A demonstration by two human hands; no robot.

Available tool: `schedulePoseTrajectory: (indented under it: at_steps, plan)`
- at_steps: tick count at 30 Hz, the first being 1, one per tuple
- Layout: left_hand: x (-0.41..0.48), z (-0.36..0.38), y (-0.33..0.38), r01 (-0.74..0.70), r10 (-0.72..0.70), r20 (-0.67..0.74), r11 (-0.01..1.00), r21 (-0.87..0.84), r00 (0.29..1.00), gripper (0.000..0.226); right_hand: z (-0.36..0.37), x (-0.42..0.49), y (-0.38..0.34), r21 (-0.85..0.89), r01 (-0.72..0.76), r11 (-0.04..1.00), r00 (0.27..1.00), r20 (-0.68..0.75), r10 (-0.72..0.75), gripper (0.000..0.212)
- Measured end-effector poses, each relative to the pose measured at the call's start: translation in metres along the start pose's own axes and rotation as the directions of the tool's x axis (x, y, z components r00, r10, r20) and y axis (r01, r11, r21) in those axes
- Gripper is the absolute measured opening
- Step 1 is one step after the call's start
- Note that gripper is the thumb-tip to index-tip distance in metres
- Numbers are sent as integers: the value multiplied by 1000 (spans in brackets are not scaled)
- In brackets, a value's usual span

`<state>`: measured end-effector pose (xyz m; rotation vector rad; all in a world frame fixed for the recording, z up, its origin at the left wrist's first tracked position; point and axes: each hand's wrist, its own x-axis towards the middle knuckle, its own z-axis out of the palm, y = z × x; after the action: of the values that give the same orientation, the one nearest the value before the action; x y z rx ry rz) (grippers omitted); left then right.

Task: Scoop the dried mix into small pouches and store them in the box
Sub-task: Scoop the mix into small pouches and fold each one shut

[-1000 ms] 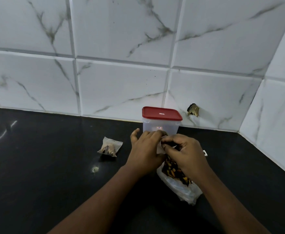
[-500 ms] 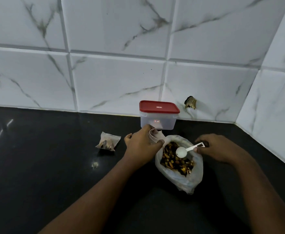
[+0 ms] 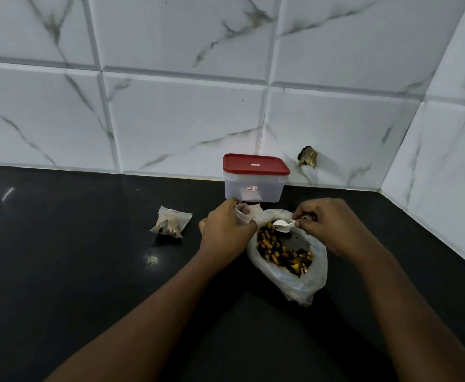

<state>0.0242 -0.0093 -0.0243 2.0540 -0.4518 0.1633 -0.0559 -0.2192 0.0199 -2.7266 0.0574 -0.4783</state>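
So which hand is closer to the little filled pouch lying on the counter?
Left. The left hand, holding an empty pouch, is just right of the filled pouch, not touching it. The right hand, pinching the white scoop, is farther right, over the bag of dried mix.

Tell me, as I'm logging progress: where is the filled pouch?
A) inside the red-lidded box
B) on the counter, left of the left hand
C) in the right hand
B: the filled pouch lies on the black counter, left of the left hand, apart from the red-lidded box.
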Motion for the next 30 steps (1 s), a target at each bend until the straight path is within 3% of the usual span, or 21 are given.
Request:
schedulePoseTrajectory:
  at_steps: [7, 13, 18, 22, 27, 30]
  plan:
    - [-1, 3, -2, -15, 14, -62, 1000, -27, 998, 22, 3, 1, -2, 14, 39, 999, 998, -58, -38, 16]
    - [-3, 2, -5, -21, 18, -83, 999, -36, 996, 20, -2, -2, -8, -35, 30, 999, 977, 211, -22, 17]
    - [-4, 1, -1, -28, 25, -74, 999, -28, 997, 21, -14, -2, 0, -86, 4, 996, 995, 103, 4, 17]
    - [-3, 3, -2, -38, 36, -74, 999, -26, 997, 22, -14, -3, -3, 71, -60, 996, 983, 180, 46, 16]
    - [-1, 2, -3, -57, 56, -53, 998, -24, 997, 24, -6, -3, -5, 118, -70, 991, 995, 77, 61, 14]
    - [-1, 2, -4, -74, 73, -45, 997, -27, 996, 24, -6, -3, -5, 142, -88, 986, 991, 108, 73, 14]
